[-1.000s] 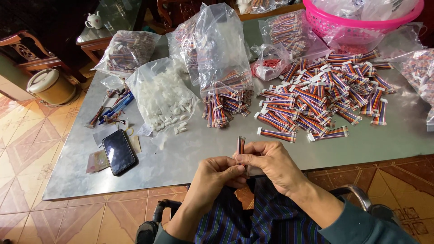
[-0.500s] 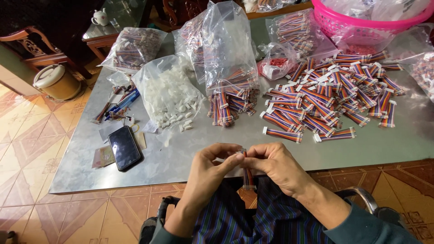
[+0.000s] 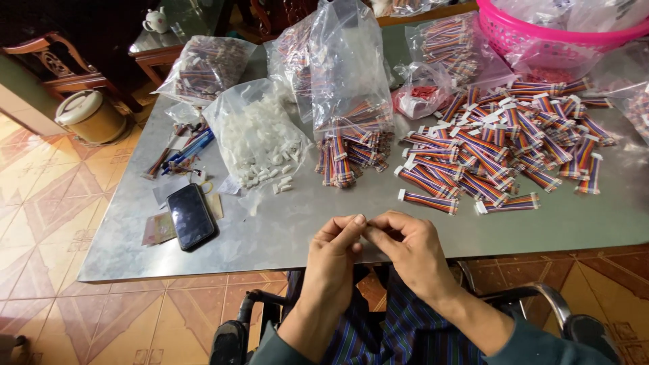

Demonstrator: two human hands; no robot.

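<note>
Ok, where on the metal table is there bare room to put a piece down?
Bare table lies between the phone and both hands, and along the near edge below the ribbon-cable pile. The back is crowded with plastic bags and the pink basket.

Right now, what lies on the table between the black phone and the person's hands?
In the head view, only bare metal tabletop lies between the black phone and the left hand, which meets the right hand at the table's near edge.
</note>
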